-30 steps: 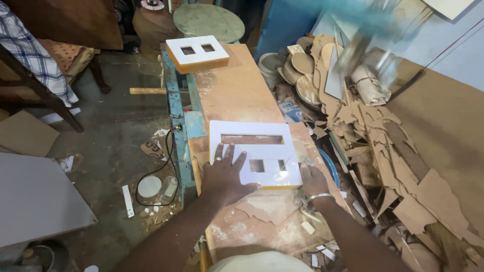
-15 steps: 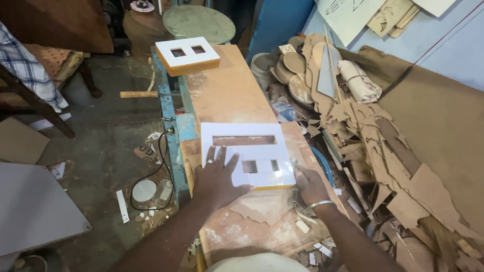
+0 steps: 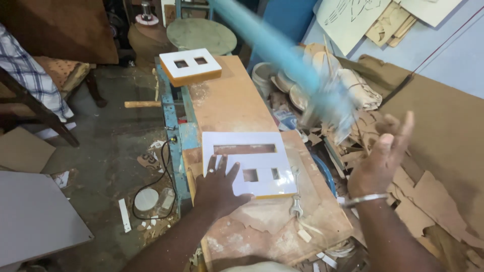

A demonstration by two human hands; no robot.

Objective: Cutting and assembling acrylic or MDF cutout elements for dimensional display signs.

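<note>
My left hand (image 3: 218, 185) lies flat on the near part of the worn brown wooden workbench (image 3: 237, 100), palm down and fingers spread wide. It grips nothing; the fingertips (image 3: 222, 162) press on the near left corner of the flat white board with three rectangular cut-outs (image 3: 247, 162). This board lies about in the middle of the workbench, with its right edge close to the right edge of the bench, and it shows a thin yellow-brown edge along its near side.

Just beside the near right corner of the board, a small metal spanner (image 3: 295, 197) lies on the bench top.

My right hand (image 3: 381, 156) is raised in the air beyond the right edge of the bench, above a heap of brown cardboard-like offcuts (image 3: 433, 201). It is open, the fingers stretched and loose, and a thin metal bangle (image 3: 364, 200) sits on the wrist. Above and left of this hand there is a long light blue thing (image 3: 282, 55), very blurred, so I cannot tell what it is, nor whether the hand touches it.

At the far left corner of the workbench, a second smaller white board with two square holes (image 3: 190, 64) rests on a thick orange-brown slab. Behind the bench stands a round grey-green stool top (image 3: 201, 34).
</note>
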